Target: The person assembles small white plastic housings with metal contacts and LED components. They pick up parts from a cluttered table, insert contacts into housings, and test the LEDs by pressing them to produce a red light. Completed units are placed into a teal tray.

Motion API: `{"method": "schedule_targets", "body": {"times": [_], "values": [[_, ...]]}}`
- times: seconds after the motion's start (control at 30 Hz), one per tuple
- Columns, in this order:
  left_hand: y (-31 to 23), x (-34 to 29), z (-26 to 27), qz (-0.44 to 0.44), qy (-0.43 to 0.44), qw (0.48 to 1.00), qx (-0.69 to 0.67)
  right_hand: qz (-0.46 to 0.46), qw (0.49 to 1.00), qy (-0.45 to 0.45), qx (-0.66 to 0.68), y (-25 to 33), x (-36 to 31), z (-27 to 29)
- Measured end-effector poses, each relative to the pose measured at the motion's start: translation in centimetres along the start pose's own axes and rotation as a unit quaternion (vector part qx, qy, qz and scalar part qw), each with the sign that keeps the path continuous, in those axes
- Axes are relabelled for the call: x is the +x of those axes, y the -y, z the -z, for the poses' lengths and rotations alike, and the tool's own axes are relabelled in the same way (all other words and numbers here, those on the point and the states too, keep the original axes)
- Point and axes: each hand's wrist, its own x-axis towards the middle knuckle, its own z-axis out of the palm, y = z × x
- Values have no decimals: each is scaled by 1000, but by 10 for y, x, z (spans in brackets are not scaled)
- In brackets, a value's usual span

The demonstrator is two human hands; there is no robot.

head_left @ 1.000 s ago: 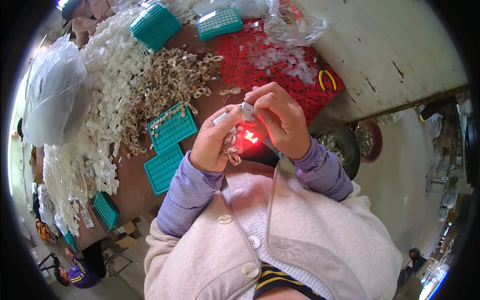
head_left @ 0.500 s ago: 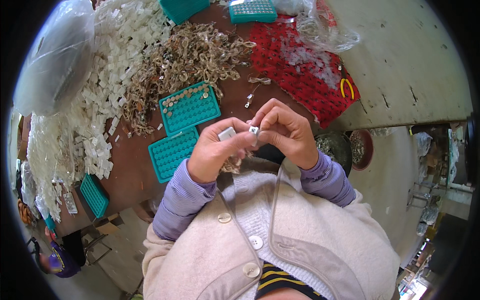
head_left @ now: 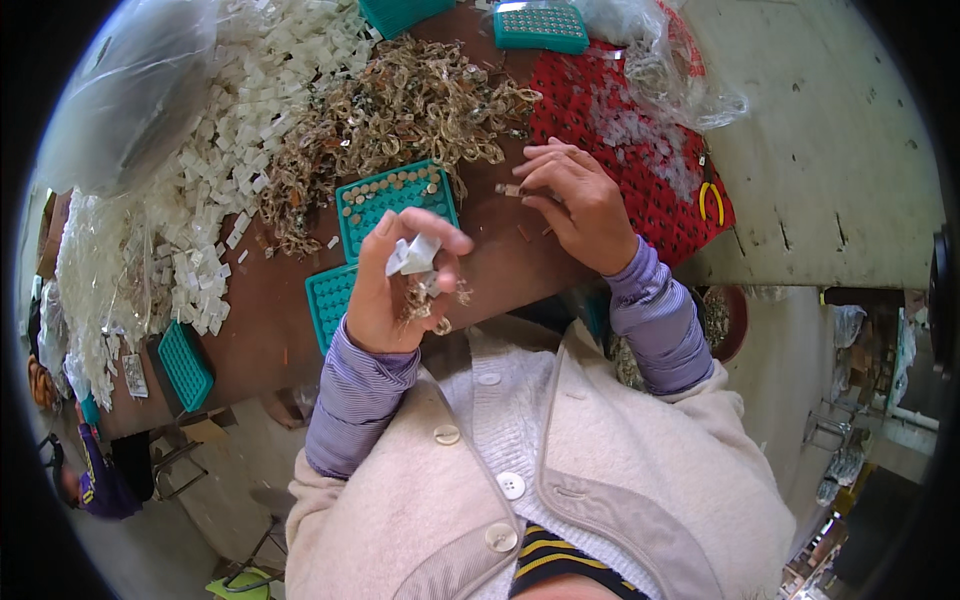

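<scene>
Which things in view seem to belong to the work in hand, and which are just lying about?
Apparently in use: white plastic piece and coiled wire in the left hand; small metallic-looking piece at the right hand; heap of similar coiled wires.

Apparently lying about: yellow-handled pliers; red patterned cloth; clear plastic bags.

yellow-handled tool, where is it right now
In the head view, the yellow-handled tool lies right of centre, at the right edge of the red cloth, to the right of the right hand.
</scene>
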Motion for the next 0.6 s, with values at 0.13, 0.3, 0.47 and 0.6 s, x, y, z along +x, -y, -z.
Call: {"method": "schedule_targets", "body": {"times": [0.13, 0.3, 0.47, 0.6], "values": [[11, 0, -15, -9, -225, 929, 295, -293, 887, 11, 356, 39, -10, 7], [21, -7, -32, -91, -190, 906, 367, -101, 976, -43, 189, 69, -8, -1], [12, -25, -26, -70, -223, 890, 392, 39, 997, -58, 18, 74, -5, 2], [10, -34, -17, -86, -211, 894, 386, 110, 992, -53, -33, 85, 7, -12]]}}
